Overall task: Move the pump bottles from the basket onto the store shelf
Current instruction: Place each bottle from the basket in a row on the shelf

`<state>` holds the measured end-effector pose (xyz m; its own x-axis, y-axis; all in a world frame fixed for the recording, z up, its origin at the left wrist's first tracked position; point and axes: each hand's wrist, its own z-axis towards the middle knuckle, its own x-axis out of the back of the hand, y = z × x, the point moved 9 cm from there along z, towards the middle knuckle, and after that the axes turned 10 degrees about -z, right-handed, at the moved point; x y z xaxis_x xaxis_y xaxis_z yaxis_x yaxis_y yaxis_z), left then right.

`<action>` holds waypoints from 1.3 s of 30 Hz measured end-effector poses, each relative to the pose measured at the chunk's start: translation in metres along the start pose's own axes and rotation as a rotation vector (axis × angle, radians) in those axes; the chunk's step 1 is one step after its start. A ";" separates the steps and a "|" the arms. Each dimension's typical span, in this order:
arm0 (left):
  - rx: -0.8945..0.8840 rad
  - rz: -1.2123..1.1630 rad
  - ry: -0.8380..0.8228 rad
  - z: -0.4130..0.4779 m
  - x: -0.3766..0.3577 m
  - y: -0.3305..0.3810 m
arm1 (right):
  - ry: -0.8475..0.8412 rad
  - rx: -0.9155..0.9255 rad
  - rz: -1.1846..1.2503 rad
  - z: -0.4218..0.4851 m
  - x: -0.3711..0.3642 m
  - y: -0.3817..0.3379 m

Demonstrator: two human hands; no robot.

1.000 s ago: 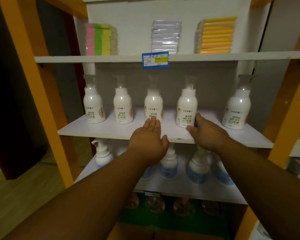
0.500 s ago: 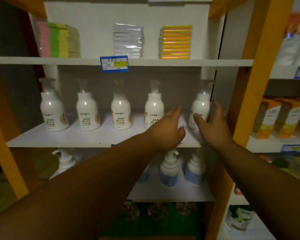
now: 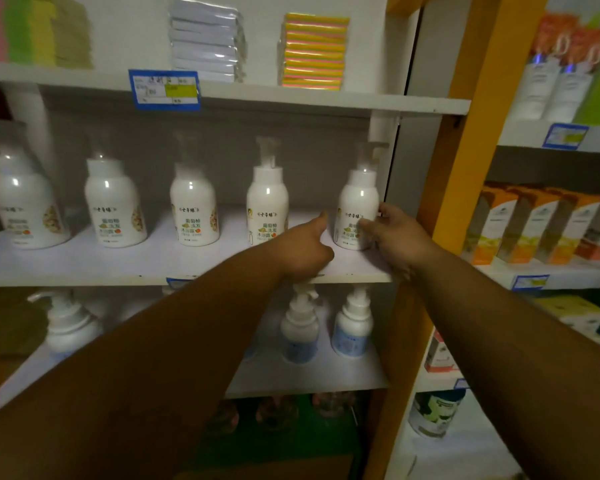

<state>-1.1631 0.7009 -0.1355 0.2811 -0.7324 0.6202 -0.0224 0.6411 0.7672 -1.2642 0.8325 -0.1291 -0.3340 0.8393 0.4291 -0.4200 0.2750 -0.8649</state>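
Five pump bottles [image 3: 194, 209] stand in a row on the middle shelf [image 3: 118, 268]. Right hand [image 3: 397, 237] touches the rightmost bottle [image 3: 355, 211]; left hand [image 3: 302, 249] sits between it and the fourth bottle [image 3: 266, 206]. More bottles [image 3: 352, 327] on the shelf below.

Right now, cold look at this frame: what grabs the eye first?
Two bare arms reaching in from the bottom: the right hand grips the rightmost white pump bottle on the middle shelf, the left hand rests beside it, holding nothing. That bottle ends a row of five matching ones. Above, a blue price tag hangs on the upper shelf edge below stacked packs.
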 end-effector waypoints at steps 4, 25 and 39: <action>-0.071 0.010 -0.025 -0.006 -0.004 0.010 | -0.060 0.024 0.012 -0.005 -0.006 -0.004; -0.094 -0.163 0.355 -0.007 0.022 -0.004 | -0.114 0.021 0.140 -0.008 -0.011 -0.001; -0.117 0.054 0.496 -0.009 0.019 0.000 | -0.136 0.148 -0.144 -0.017 -0.019 -0.017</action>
<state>-1.1489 0.6888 -0.1255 0.7049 -0.5185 0.4840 0.0501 0.7170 0.6952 -1.2365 0.8192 -0.1268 -0.3676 0.7228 0.5852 -0.5871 0.3076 -0.7488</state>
